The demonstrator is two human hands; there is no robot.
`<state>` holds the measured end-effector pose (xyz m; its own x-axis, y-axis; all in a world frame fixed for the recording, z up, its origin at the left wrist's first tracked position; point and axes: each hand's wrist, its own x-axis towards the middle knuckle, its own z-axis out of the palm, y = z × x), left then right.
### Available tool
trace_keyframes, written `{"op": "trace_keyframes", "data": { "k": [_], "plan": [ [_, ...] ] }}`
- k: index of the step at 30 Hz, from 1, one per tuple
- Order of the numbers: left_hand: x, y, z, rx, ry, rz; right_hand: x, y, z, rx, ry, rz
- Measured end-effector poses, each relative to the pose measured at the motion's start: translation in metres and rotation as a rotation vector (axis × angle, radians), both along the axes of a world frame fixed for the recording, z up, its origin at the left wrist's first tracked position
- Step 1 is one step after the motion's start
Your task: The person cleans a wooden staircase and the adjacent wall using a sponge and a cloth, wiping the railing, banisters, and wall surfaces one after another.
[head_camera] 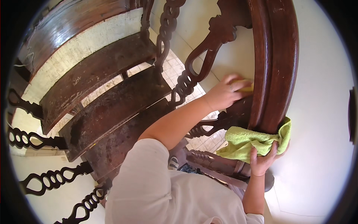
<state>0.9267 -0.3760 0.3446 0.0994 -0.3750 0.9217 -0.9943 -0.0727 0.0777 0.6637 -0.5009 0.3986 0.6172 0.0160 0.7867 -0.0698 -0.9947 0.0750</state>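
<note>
A thick, dark reddish-brown wooden handrail [282, 56] runs up the right side of the view. My left hand [228, 91] reaches across to the rail's inner side, its fingers around a yellow sponge-like piece [247, 85]. The hand is blurred, and the rail hides part of the yellow piece. Lower down, my right hand [264, 159] grips a lime-green towelling cloth [249, 141] that is draped over the rail. Below the rail stand carved wooden balusters [200, 61] with looped cut-outs; one broad baluster top lies just beneath my left hand.
Worn dark wooden stair treads [112, 103] descend at the left, with open gaps between them. More carved balusters [47, 180] line the far side. Pale floor tiles [174, 68] show below. A white wall [316, 98] stands beyond the handrail. My shoe [173, 163] is partly visible.
</note>
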Motion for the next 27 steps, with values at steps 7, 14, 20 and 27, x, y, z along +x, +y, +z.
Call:
{"op": "trace_keyframes", "data": {
  "k": [7,14,20,27],
  "plan": [
    [-0.002,0.011,-0.054,-0.028,0.094,-0.03,0.002,0.003,0.001,0.025,0.009,0.002],
    [0.015,-0.005,0.075,-0.393,0.236,0.156,-0.001,0.0,0.0,-0.021,0.023,0.004],
    [0.012,-0.03,0.107,-0.642,0.567,0.375,0.001,0.002,0.002,-0.008,0.021,0.024],
    [0.025,-0.037,0.136,-0.83,1.193,0.038,0.002,0.005,0.005,0.017,0.02,0.009]
  ]
}}
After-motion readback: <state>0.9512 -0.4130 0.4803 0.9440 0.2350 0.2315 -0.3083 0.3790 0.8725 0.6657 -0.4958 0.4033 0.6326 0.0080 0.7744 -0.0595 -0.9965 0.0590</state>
